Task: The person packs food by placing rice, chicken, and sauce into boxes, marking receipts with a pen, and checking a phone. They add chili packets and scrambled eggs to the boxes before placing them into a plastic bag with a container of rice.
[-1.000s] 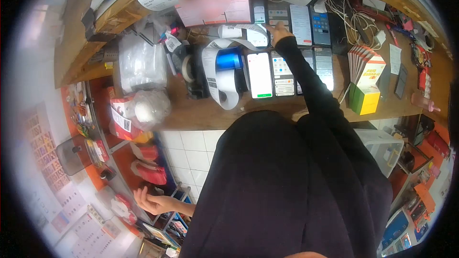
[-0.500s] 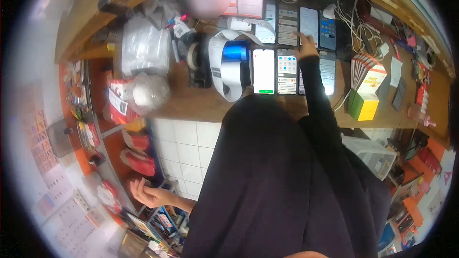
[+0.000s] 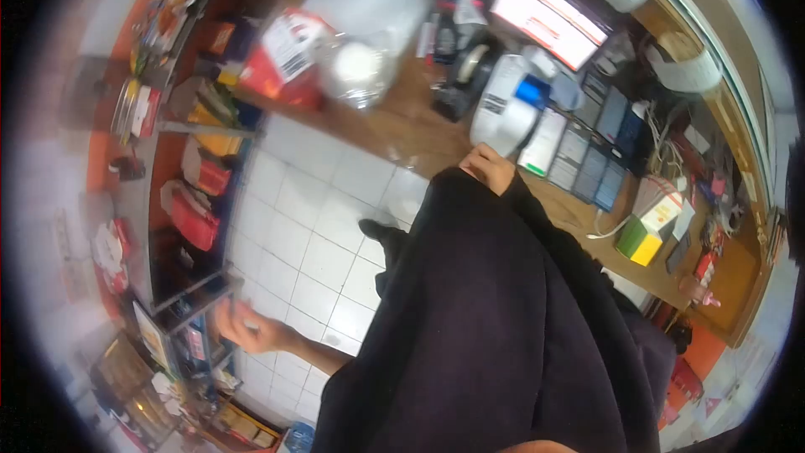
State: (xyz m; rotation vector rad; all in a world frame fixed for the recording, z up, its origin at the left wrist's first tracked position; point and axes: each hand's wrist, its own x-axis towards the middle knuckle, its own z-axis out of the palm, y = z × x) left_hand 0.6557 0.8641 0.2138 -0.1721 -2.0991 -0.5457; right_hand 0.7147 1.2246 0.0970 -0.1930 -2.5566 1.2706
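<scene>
Right hand is near the white phone on the desk, fingers curled in, can't tell if they're pinching anything. Left hand is way off from that phone, kinda blurry, fingers loosely spread. Other phones sit right next to the white one, paper strip on its opposite side, monitor beyond it.
</scene>
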